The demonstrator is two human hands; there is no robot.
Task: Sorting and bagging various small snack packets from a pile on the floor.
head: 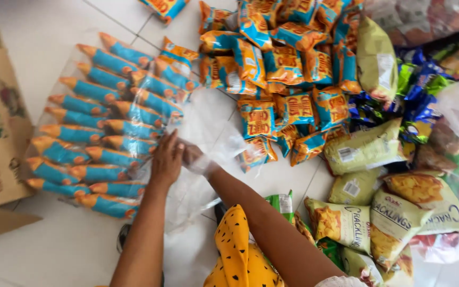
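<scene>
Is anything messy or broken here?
Nothing looks torn or spilled. The blue cone packs lie in neat rows inside a clear bag, but the orange snack packets sit in a loose jumbled heap, and one lies apart at the top.

Bright daylight falls on a white tiled floor (54, 250) with grey grout.

A white tiled floor (54, 32) carried everything. Blue cone packs in a clear bag (88, 127) lay at left. Orange snack packets (272, 64) were heaped at upper centre, green bags (367, 212) at lower right.
</scene>
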